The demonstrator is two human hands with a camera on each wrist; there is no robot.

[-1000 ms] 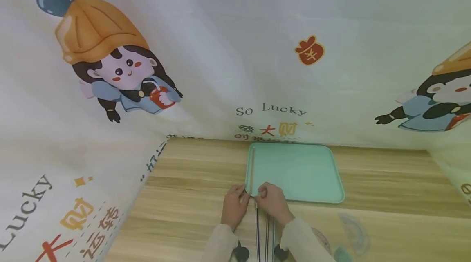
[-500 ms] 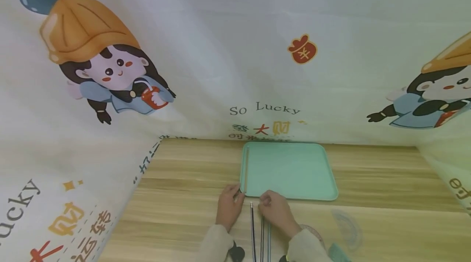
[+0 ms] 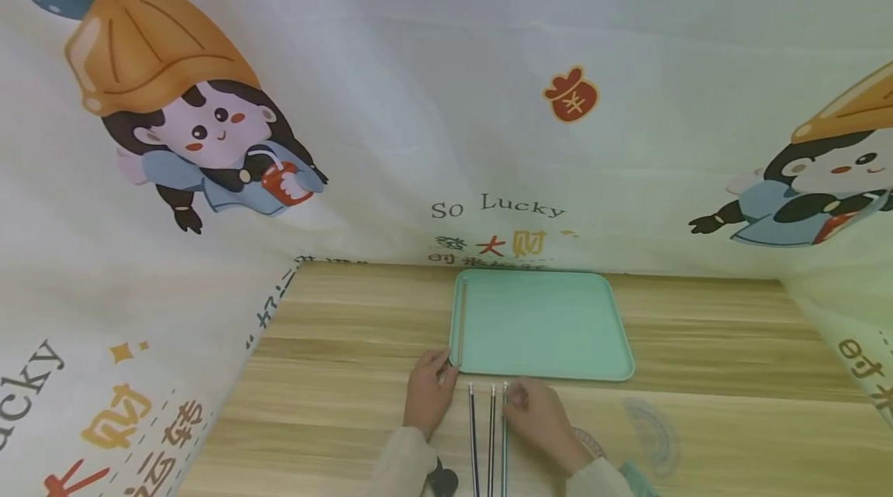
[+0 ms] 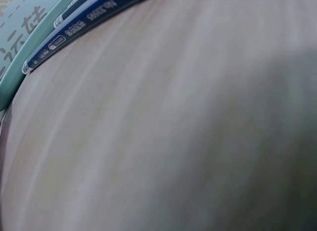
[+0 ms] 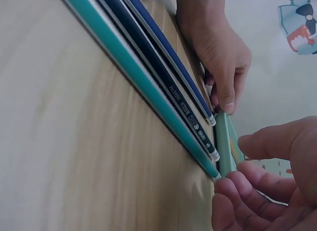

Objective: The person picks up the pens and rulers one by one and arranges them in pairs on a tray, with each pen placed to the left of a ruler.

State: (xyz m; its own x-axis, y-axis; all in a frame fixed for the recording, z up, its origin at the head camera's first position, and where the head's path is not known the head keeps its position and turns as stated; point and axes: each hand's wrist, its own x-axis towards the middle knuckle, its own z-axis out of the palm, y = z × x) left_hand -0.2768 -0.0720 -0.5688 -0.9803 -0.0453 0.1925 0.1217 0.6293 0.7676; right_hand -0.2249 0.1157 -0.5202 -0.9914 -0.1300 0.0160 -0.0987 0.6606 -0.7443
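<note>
In the head view, a mint-green tray (image 3: 544, 326) lies at the back of the table, with a thin brown stick (image 3: 463, 319) along its left side. My left hand (image 3: 428, 392) grips the tray's near left corner, thumb on the rim in the right wrist view. Three pencils lie side by side in front of the tray: blue (image 5: 171, 55), dark (image 3: 491, 435) and teal (image 5: 129, 72). Their ends point at the tray's near edge. My right hand (image 3: 540, 415) is at the teal pencil's end, fingers loosely bent. Thumb and fingertips (image 5: 225, 201) stand apart with nothing between them.
A clear protractor (image 3: 652, 435) lies on the wooden table to the right. Partly hidden by the right arm are a round-edged clear piece (image 3: 589, 441) and a teal object (image 3: 636, 479). White printed cloth (image 3: 391, 132) hangs behind and at both sides.
My right hand has moved right and toward me along the pencil ends, from beside the left hand to the teal pencil. The left hand stays at the tray corner.
</note>
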